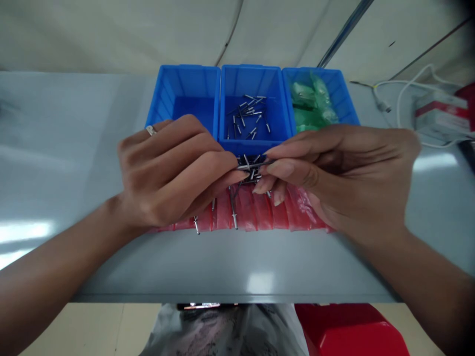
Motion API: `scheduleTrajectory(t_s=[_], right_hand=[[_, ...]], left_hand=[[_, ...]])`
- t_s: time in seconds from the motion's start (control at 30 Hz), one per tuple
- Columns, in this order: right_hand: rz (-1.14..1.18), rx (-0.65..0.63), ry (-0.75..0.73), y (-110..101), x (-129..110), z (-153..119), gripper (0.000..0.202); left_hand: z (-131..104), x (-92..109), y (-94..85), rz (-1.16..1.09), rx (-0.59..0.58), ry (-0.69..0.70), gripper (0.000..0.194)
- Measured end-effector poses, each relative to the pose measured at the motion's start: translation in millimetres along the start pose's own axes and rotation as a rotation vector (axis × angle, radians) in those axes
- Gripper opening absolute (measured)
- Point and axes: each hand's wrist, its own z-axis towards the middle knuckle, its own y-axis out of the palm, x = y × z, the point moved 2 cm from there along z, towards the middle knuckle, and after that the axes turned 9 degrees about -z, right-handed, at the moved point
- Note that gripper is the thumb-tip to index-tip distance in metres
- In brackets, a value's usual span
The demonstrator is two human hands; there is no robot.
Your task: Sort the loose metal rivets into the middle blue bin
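A blind rivet (253, 165) is held level between my two hands above the bags. My left hand (178, 173), with a ring on one finger, is closed in a pinch on one end of it. The thumb and forefinger of my right hand (345, 178) pinch the other end, its remaining fingers curled loosely below. Under the hands lies a row of red plastic bags (245, 212), partly covered. Several loose rivets rest on the bags, one rivet (233, 210) pointing toward the front edge. More are bunched behind my fingertips, where I cannot tell them apart.
Three blue bins stand side by side: the left bin (189, 106) shows a bare floor, the middle bin (274, 131) has loose rivets, and the right bin holds green plastic bags (311, 104). A white cable (403, 91) and a box (441, 116) lie right. Below the table is a red stool (356, 331).
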Motion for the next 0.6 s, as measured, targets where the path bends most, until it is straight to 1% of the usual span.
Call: scheduleTrajectory(t_s=[0.03,0.07,0.13,0.2,0.27,0.3,0.33,0.4,0.43,0.53,0.57,0.6], right_hand=[[0.003,-0.008,0.006,0,1,1,0.019],[0.004,-0.009,0.013,0,2,1,0.017],[0.006,0.024,0.017,-2,6,4,0.015],[0.019,0.088,0.018,-6,9,8,0.016],[0.018,0.145,0.004,-11,10,11,0.024],[-0.04,0.154,-0.033,-14,10,11,0.029],[-0.146,0.144,-0.093,-16,8,12,0.033],[-0.409,0.075,-0.246,-18,5,11,0.034],[-0.557,0.005,-0.348,-18,5,9,0.03],[-0.941,-0.277,-0.657,-13,9,4,0.018],[-1.039,-0.352,-0.74,-11,12,2,0.019],[-1.112,-0.399,-0.797,-9,15,1,0.021]], left_hand=[[-1,0,-1.3,0.005,0.006,0.011,0.015],[-2,0,-2.6,0.003,0.004,0.009,0.022],[-4,-1,-5.2,-0.007,0.011,-0.013,0.031],[-6,-1,-7.1,-0.003,0.048,-0.015,0.032],[-8,-1,-7.2,0.012,0.077,-0.003,0.029],[-8,-1,-6.7,0.016,0.088,0.005,0.027],[-9,-1,-5.8,0.015,0.081,0.011,0.026],[-8,-1,-4.4,0.017,0.079,0.023,0.025],[-7,-1,-4.0,0.018,0.083,0.025,0.026],[-3,-1,-3.8,0.01,0.091,0.02,0.029],[-2,0,-4.0,0.002,0.087,0.009,0.031],[0,0,-4.1,-0.003,0.079,-0.002,0.033]])
